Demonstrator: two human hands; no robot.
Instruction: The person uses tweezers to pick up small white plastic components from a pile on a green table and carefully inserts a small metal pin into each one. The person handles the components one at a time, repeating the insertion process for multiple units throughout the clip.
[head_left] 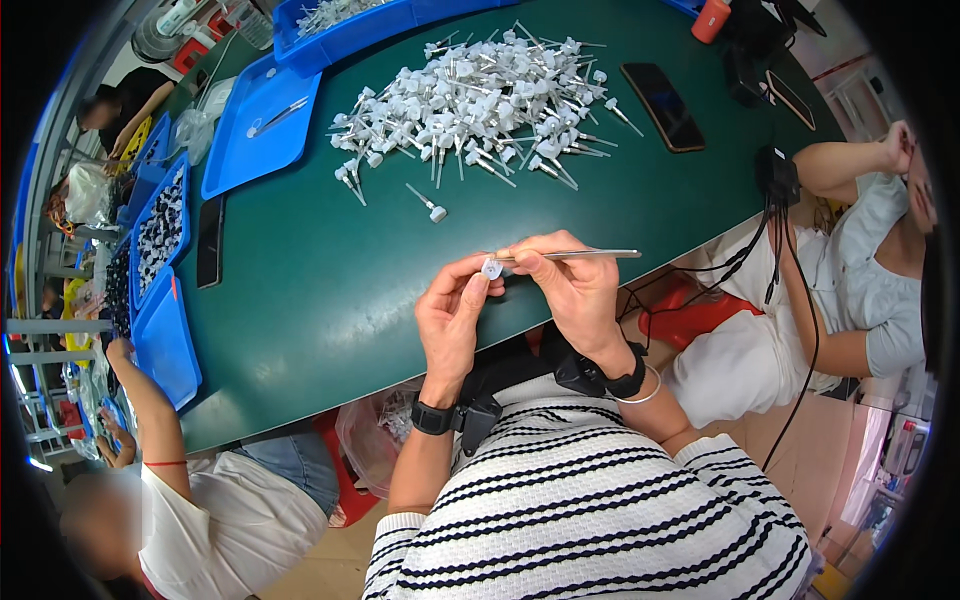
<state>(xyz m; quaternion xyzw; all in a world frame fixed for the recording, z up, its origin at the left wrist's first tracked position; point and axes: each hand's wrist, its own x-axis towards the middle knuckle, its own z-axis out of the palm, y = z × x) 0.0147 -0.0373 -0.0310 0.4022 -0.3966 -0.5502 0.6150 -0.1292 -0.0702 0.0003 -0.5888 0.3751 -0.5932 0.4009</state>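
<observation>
My left hand (pixel 450 318) pinches a small white plastic part (pixel 491 269) between thumb and fingers, above the green table. Closed around slim metal tweezers (pixel 600 254), my right hand (pixel 572 290) brings their tip to the white part; the blunt end sticks out to the right. The two hands almost touch, and fingers hide some of the part. Beyond them lies one loose white piece (pixel 437 213) with a thin stem. Farther back is a big pile of similar white stemmed pieces (pixel 470 100).
On the left stand a blue tray (pixel 225 165) with another pair of tweezers and several blue bins (pixel 170 345). Phones lie at left (pixel 210 240) and at back right (pixel 664 105). Black cables (pixel 775 210) hang off the right edge. People sit on both sides.
</observation>
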